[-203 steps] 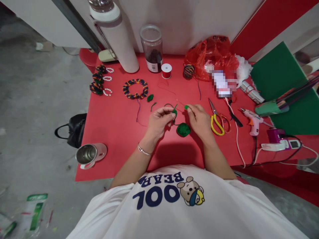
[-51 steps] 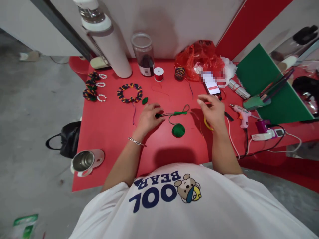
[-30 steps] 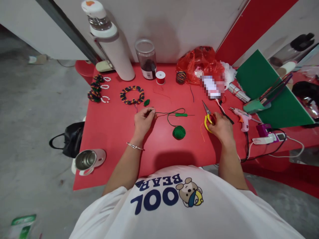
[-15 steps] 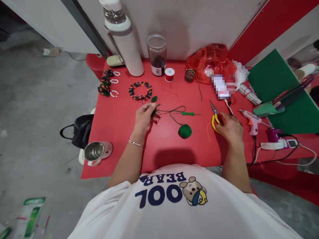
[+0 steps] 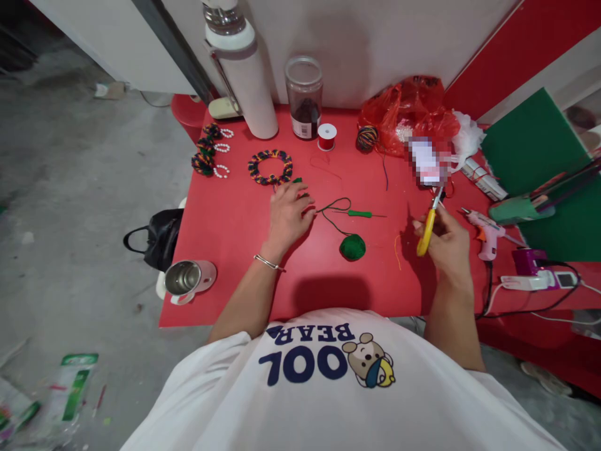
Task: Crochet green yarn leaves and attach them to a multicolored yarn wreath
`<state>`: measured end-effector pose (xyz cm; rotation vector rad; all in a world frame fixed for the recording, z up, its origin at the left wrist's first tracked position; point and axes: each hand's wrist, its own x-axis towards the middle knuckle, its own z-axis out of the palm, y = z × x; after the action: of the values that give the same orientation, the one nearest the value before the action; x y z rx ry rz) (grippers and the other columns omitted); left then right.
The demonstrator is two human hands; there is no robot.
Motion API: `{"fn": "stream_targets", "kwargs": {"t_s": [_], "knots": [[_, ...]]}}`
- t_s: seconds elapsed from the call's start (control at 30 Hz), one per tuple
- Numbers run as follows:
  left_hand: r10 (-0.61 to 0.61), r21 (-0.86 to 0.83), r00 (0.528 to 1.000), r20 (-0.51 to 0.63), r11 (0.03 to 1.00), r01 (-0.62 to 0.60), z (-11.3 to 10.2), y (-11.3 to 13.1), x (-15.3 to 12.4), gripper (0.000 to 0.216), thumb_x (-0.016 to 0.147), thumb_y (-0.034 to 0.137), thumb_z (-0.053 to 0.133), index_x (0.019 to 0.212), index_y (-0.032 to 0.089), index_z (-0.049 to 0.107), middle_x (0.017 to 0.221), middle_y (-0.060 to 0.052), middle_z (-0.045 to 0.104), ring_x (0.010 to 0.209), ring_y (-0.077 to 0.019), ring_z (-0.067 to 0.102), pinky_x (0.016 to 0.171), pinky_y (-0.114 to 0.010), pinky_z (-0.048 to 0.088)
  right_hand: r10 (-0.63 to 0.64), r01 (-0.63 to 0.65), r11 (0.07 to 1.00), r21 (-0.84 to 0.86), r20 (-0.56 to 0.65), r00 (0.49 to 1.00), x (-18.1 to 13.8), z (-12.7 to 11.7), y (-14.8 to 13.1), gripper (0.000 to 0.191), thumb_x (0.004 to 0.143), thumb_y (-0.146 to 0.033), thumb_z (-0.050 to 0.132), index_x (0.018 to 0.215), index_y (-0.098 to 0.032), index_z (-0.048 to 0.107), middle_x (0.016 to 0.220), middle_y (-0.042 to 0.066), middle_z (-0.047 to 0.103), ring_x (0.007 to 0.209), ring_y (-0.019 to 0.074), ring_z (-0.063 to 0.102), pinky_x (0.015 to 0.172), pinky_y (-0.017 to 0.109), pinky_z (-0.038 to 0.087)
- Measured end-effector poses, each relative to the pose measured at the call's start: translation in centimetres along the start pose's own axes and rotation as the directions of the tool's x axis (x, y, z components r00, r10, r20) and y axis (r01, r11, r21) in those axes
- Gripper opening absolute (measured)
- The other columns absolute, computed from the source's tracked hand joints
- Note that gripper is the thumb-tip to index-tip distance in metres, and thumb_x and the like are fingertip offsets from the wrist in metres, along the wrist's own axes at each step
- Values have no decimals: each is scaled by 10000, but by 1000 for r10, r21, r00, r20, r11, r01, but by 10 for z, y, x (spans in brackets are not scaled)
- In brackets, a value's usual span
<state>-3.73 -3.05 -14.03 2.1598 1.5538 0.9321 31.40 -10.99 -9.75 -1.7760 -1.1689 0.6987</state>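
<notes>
Though well apart, left hand [image 5: 290, 216] palm-down, right hand [image 5: 451, 245] with scissors [image 5: 427, 232]

A red table [image 5: 220, 257] is backed by a pale wall [image 5: 347, 50], crossed at the right by a red band [image 5: 521, 50] and edged at the left by a dark strip [image 5: 169, 44]. Grey floor [image 5: 94, 219] is seen below (packaging [image 5: 75, 398] is strewn on it). A shadow [image 5: 331, 291] is cast on the table's near side.
</notes>
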Motion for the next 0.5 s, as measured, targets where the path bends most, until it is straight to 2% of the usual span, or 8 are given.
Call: {"fn": "stream_targets", "kwargs": {"t_s": [0.07, 0.13, 0.17, 0.23, 0.3, 0.33, 0.43, 0.5], "knots": [[51, 60, 995, 80, 997, -56, -1, 2, 4, 160, 864, 203, 682, 966, 214, 805, 1455, -125, 660, 1447, -386, 495, 1183, -626, 406, 83, -150, 933, 326, 209, 974, -12, 7, -19, 493, 762, -387, 831, 1226, -271, 714, 1171, 78, 763, 947, 233, 763, 840, 411, 642], [71, 99, 990, 120, 992, -83, -6, -2, 6, 211, 805, 167, 693, 973, 218, 811, 1523, -120, 622, 1502, -391, 450, 1206, -623, 379, 116, -359, 794, 491, 457, 882, -27, 18, -35, 575, 725, -374, 848, 1272, -299, 688, 1059, 49, 773, 922, 245, 775, 763, 405, 663], [74, 111, 988, 134, 990, -89, -10, -6, 6, 245, 774, 162, 708, 987, 220, 814, 1558, -121, 596, 1524, -397, 428, 1220, -623, 361, 116, -435, 727, 531, 530, 840, -35, 26, -41, 580, 722, -390, 844, 1273, -303, 687, 975, 32, 762, 901, 241, 773, 714, 382, 665], [66, 131, 985, 160, 988, -87, -18, -15, 5, 310, 734, 175, 738, 1030, 227, 815, 1614, -120, 545, 1555, -410, 388, 1242, -635, 323, 103, -576, 621, 532, 673, 733, -51, 44, -49, 567, 744, -404, 826, 1282, -299, 681, 913, 14, 734, 898, 232, 764, 715, 380, 674], [48, 144, 983, 180, 987, -74, -25, -21, 3, 335, 730, 195, 752, 1058, 233, 812, 1649, -117, 508, 1574, -416, 359, 1253, -651, 293, 99, -679, 558, 478, 774, 625, -64, 65, -53, 545, 791, -425, 804, 1298, -280, 665, 899, 10, 723, 870, 221, 758, 738, 394, 679], [42, 150, 982, 187, 986, -71, -27, -21, 2, 321, 738, 207, 756, 1054, 232, 810, 1657, -118, 497, 1580, -418, 347, 1255, -660, 280, 103, -717, 531, 451, 806, 583, -70, 74, -54, 536, 793, -434, 810, 1281, -267, 663, 866, 3, 715, 807, 207, 750, 690, 372, 671], [74, 161, 975, 207, 981, -109, -24, -14, 4, 197, 798, 252, 756, 986, 224, 808, 1639, -133, 517, 1587, -421, 329, 1257, -677, 239, 146, -787, 472, 397, 845, 514, -81, 95, -56, 506, 831, -462, 803, 1261, -254, 637, 823, -16, 709, 689, 170, 729, 584, 303, 633], [132, 159, 964, 231, 972, -171, -17, -6, 9, 121, 853, 252, 722, 934, 218, 805, 1583, -137, 575, 1570, -413, 360, 1256, -674, 225, 159, -792, 475, 383, 848, 505, -83, 99, -57, 523, 845, -486, 807, 1271, -248, 621, 815, -23, 710, 640, 154, 715, 544, 279, 614]]}}
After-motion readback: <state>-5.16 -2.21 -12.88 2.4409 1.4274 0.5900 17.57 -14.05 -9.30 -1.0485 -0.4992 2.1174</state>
